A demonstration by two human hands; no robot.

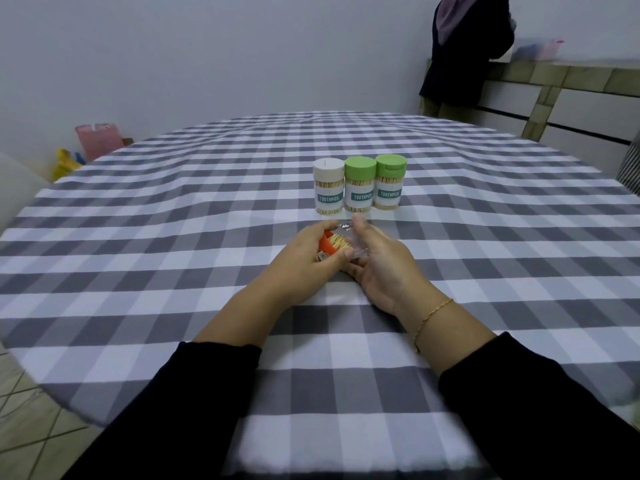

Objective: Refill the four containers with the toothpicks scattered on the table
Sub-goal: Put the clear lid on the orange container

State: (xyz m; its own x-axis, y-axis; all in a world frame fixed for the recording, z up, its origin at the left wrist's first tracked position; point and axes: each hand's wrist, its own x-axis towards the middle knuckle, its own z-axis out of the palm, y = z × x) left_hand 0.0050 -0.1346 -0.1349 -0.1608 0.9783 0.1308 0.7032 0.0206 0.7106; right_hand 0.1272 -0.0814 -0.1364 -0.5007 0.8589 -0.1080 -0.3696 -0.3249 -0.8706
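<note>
1. Left hand (304, 263): I see its fingers and thumb curled round an orange container (328, 247), tilted, with toothpick ends (337, 241) showing at its open mouth.
2. Right hand (379, 268): I see the thumb raised and the fingers curled round a clear plastic piece (356, 249) pressed against the orange container's mouth; blur keeps me from telling whether it is a lid or a sleeve.
3. Both hands meet low over the checked tablecloth (173, 244), just in front of the row of standing containers.
4. White-capped container (328, 187): upright, left end of the row, filled with toothpicks, labelled "TOOTHPICK".
5. Middle green-capped container (359, 185): upright, touching or just beside its neighbours; I cannot tell which.
6. Right green-capped container (390, 181): upright, same label, filled.
7. Gold bracelet (431, 318): on the right wrist, above a dark sleeve (519, 393).
8. Second person (464, 53): standing beyond the far right table edge, by a tiled counter (571, 74).
</note>
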